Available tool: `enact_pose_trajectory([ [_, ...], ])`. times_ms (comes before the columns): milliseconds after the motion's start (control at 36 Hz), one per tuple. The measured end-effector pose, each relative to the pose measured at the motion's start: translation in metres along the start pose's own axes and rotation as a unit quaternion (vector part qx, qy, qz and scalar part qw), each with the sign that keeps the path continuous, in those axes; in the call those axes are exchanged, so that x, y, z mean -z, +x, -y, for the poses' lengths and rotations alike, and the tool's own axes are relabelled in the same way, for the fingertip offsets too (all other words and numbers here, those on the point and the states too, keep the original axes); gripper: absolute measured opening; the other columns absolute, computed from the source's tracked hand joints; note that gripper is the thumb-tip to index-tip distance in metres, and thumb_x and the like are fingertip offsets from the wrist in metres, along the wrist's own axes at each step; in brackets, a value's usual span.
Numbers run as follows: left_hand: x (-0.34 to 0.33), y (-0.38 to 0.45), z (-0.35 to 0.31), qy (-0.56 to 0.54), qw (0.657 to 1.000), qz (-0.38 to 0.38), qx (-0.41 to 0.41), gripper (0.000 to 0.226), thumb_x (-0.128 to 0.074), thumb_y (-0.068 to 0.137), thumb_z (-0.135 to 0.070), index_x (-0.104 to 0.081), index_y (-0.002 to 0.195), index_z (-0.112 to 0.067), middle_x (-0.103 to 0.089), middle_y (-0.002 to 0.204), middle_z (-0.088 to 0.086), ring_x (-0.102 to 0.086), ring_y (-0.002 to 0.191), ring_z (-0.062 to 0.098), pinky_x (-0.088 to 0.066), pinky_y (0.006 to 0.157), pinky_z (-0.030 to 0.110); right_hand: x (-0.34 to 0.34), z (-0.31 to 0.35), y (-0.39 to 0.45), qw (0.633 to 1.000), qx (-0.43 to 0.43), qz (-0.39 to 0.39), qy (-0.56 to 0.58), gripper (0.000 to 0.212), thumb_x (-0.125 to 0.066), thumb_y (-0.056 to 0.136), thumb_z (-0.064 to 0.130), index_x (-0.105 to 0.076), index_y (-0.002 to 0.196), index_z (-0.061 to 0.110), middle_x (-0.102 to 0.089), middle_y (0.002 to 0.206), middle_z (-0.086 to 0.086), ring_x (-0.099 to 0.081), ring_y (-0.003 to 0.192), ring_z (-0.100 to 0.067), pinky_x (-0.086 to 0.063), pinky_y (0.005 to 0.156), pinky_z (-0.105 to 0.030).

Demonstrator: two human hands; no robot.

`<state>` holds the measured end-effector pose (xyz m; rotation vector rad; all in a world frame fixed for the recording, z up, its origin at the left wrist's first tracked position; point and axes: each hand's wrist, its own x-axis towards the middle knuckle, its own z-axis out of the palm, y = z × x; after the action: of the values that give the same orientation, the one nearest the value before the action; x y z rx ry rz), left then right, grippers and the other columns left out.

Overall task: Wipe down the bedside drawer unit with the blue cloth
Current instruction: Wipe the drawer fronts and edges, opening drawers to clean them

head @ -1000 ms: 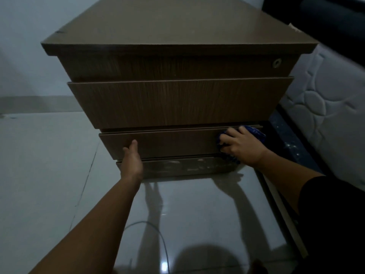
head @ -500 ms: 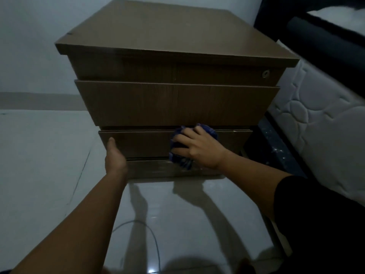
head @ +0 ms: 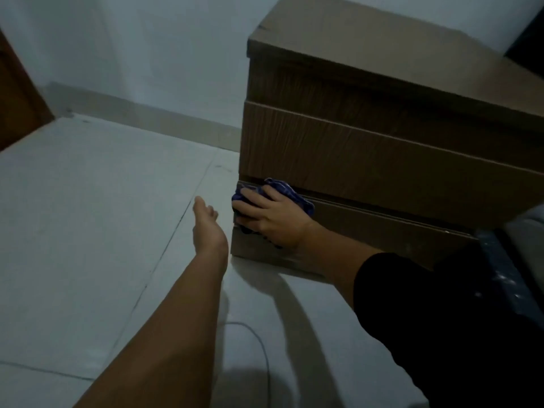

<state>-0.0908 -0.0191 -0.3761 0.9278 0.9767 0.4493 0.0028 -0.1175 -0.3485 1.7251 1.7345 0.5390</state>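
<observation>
Setting: a bedroom in a home. A brown wood-grain bedside drawer unit is standing on a pale tiled floor against a plain white wall; a quilted white mattress edge is showing at far right.

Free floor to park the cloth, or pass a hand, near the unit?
Bare tile floor left of the drawer unit, out to the skirting and door. Crowded at the unit's bottom-left corner: right hand presses the blue cloth there, left hand beside it. A thin cable crosses the near floor.
</observation>
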Motion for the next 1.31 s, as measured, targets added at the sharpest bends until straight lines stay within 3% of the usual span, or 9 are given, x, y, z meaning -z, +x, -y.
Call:
enact_pose_trajectory([
  [83, -0.001, 0.001, 0.008, 0.024, 0.999, 0.024, 0.013, 0.064, -0.021, 0.097, -0.055, -0.031, 0.148, -0.017, -0.036, 0.153, 0.003, -0.029, 0.143, 0.020, -0.018, 0.119, 0.047, -0.011, 0.011, -0.004, 0.999, 0.012, 0.030, -0.020, 0.045, -0.056, 0.082, 0.033, -0.059, 0.127, 0.038, -0.047, 0.145, 0.008, -0.042, 0.136, -0.022, -0.035, 0.108, -0.041],
  [194, -0.009, 0.001, 0.014, 0.048, 0.997, 0.047, 0.035, 0.069, -0.020, 0.095, -0.059, -0.033, 0.147, -0.016, -0.034, 0.154, 0.003, -0.030, 0.143, 0.022, -0.021, 0.118, 0.047, -0.027, 0.022, -0.012, 0.995, 0.030, 0.092, 0.015, 0.049, -0.051, 0.092, 0.026, -0.044, 0.141, 0.029, -0.017, 0.159, 0.002, -0.007, 0.147, -0.029, -0.009, 0.117, -0.046],
  [306, -0.022, -0.004, 0.019, 0.057, 0.995, 0.074, 0.034, 0.082, -0.024, 0.081, -0.074, -0.050, 0.138, -0.022, -0.052, 0.141, 0.006, -0.046, 0.130, 0.026, -0.033, 0.112, 0.049, -0.037, 0.024, -0.029, 0.989, 0.043, 0.134, 0.053, 0.046, -0.046, 0.096, 0.020, -0.043, 0.141, 0.025, -0.010, 0.160, 0.000, 0.006, 0.147, -0.029, 0.000, 0.118, -0.047],
  [389, -0.028, 0.000, 0.032, 0.062, 0.996, 0.063, 0.022, 0.095, -0.026, 0.061, -0.084, -0.053, 0.133, -0.029, -0.058, 0.134, 0.004, -0.051, 0.126, 0.026, -0.035, 0.111, 0.048, -0.041, 0.019, -0.046, 0.984, 0.052, 0.145, 0.090, 0.043, -0.045, 0.096, 0.019, -0.045, 0.139, 0.024, -0.010, 0.160, 0.001, 0.008, 0.147, -0.028, -0.002, 0.118, -0.045],
  [556, -0.059, -0.016, 0.046, 0.078, 0.995, 0.056, 0.032, 0.069, -0.026, 0.092, -0.063, -0.029, 0.149, -0.025, -0.039, 0.151, 0.001, -0.034, 0.139, 0.023, -0.021, 0.117, 0.040, -0.049, 0.006, -0.089, 0.977, 0.040, 0.155, 0.137, 0.045, -0.049, 0.094, 0.015, -0.047, 0.138, 0.025, -0.011, 0.160, 0.002, 0.009, 0.147, -0.026, 0.000, 0.118, -0.045],
  [889, -0.110, -0.044, 0.091, 0.127, 0.983, 0.111, 0.075, 0.081, -0.028, 0.085, -0.071, -0.015, 0.152, -0.028, -0.026, 0.157, 0.003, -0.026, 0.144, 0.026, -0.016, 0.119, 0.048, -0.072, -0.017, -0.199, 0.956, -0.003, 0.231, 0.180, 0.051, -0.047, 0.093, 0.010, -0.042, 0.141, 0.027, -0.004, 0.160, 0.007, 0.015, 0.146, -0.020, 0.017, 0.106, -0.040],
  [1056, -0.110, -0.047, 0.105, 0.166, 0.975, 0.136, 0.054, 0.072, -0.026, 0.092, -0.064, -0.008, 0.153, -0.029, -0.019, 0.160, 0.003, -0.020, 0.146, 0.026, -0.014, 0.119, 0.049, -0.089, -0.030, -0.256, 0.939, -0.004, 0.295, 0.179, 0.049, -0.041, 0.096, 0.008, -0.041, 0.142, 0.025, -0.002, 0.161, 0.007, 0.016, 0.146, -0.018, 0.018, 0.103, -0.037],
  [1194, -0.113, -0.044, 0.109, 0.177, 0.974, 0.129, 0.051, 0.076, -0.029, 0.091, -0.064, 0.001, 0.153, -0.031, -0.017, 0.160, 0.005, -0.020, 0.146, 0.029, -0.015, 0.118, 0.053, -0.110, -0.037, -0.300, 0.955, -0.013, 0.224, 0.196, 0.038, -0.049, 0.093, 0.010, -0.060, 0.127, 0.021, -0.026, 0.156, 0.006, -0.001, 0.147, -0.018, 0.007, 0.108, -0.036],
  [1306, -0.117, -0.045, 0.112, 0.188, 0.973, 0.124, 0.044, 0.079, -0.029, 0.092, -0.062, 0.008, 0.152, -0.027, -0.013, 0.161, 0.005, -0.017, 0.147, 0.029, -0.013, 0.119, 0.052, -0.115, -0.041, -0.318, 0.936, -0.017, 0.283, 0.211, 0.039, -0.041, 0.097, 0.012, -0.055, 0.133, 0.019, -0.019, 0.158, 0.007, 0.008, 0.145, -0.014, 0.012, 0.107, -0.033],
])
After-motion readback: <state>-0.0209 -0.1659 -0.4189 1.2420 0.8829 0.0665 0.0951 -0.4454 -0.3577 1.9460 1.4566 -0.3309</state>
